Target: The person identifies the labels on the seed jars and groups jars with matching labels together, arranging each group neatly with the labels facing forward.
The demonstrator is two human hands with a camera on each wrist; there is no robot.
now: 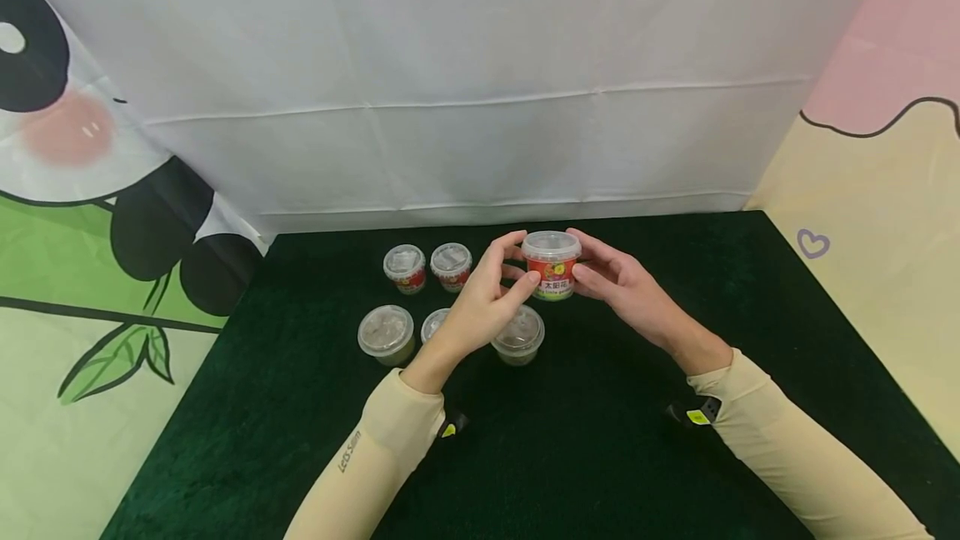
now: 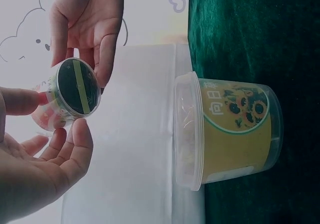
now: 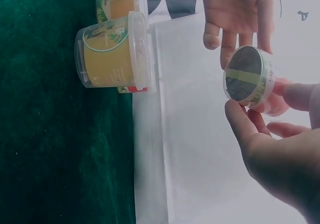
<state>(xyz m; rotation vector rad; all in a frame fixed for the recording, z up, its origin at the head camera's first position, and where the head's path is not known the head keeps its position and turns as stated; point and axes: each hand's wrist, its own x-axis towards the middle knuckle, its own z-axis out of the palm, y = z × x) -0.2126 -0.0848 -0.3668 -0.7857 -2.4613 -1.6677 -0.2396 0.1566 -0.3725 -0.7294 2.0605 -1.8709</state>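
A small clear plastic cup (image 1: 553, 267) with a red flower label and a clear lid is held up above the table between both hands. My left hand (image 1: 483, 294) pinches its left side, thumb in front and fingers behind. From the right, my right hand (image 1: 618, 282) grips it with thumb and fingertips. The wrist views show the cup's dark base (image 2: 79, 86) with a pale strip across it. Just below the left hand stands a larger lidded cup (image 1: 519, 336), with another cup (image 1: 435, 324) partly hidden by that hand.
Two small red-labelled cups (image 1: 405, 268) stand at the back left on the dark green cloth (image 1: 600, 457). A larger tub (image 1: 386, 334) stands in front of them; a yellow sunflower label (image 2: 235, 129) shows on a tub up close. A white curtain (image 1: 480, 107) hangs behind.
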